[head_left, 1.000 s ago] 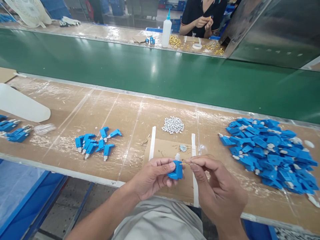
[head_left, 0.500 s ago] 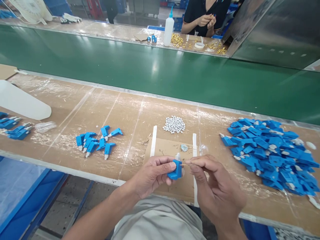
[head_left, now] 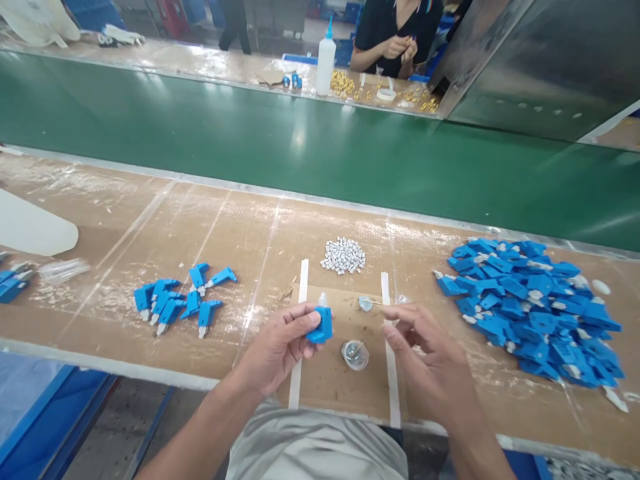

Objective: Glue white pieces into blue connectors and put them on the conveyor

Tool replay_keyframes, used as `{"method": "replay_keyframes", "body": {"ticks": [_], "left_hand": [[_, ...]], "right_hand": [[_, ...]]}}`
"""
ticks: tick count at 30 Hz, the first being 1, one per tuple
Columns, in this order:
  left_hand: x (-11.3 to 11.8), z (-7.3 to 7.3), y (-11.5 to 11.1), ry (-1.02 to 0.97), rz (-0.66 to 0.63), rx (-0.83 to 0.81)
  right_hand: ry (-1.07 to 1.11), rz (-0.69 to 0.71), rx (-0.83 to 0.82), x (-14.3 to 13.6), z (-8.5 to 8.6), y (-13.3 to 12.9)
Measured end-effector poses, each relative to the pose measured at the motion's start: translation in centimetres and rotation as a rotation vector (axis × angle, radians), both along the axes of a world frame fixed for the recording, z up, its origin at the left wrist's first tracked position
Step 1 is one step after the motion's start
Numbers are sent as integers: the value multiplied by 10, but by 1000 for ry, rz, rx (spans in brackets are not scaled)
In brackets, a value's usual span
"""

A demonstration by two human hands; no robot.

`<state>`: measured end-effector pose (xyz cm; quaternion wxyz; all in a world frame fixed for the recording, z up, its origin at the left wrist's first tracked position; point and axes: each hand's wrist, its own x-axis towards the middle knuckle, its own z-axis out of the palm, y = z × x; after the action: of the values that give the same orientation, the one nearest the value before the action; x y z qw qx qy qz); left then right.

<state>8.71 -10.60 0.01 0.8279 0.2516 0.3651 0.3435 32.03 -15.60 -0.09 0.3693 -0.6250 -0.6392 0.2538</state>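
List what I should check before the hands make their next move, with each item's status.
1. Blue part held by the left hand: ok.
2. Its pale tip pointing up, uncovered by fingers: ok.
3. Stick gripped by the right hand: cannot tell; they are close, but contact is unclear.
4. Cup clear of both hands: ok.
5. White pieces heaped together: ok.
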Motion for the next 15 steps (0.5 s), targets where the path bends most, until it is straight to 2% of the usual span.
{"method": "replay_keyframes", "body": {"ticks": [3,7,11,15], "left_hand": [[0,-4,3,6,-10,-2],[-1,-8,9,30,-10,-6],[-3,-10,13,23,-6,-33],[-4,-10,13,-5,-6,-53]], "right_hand": [[-191,-29,81,14,-1,42],[-394,120,36,17,-15,91],[-428,132,23,10,-29,107],[-449,137,2,7,-33,108]]}}
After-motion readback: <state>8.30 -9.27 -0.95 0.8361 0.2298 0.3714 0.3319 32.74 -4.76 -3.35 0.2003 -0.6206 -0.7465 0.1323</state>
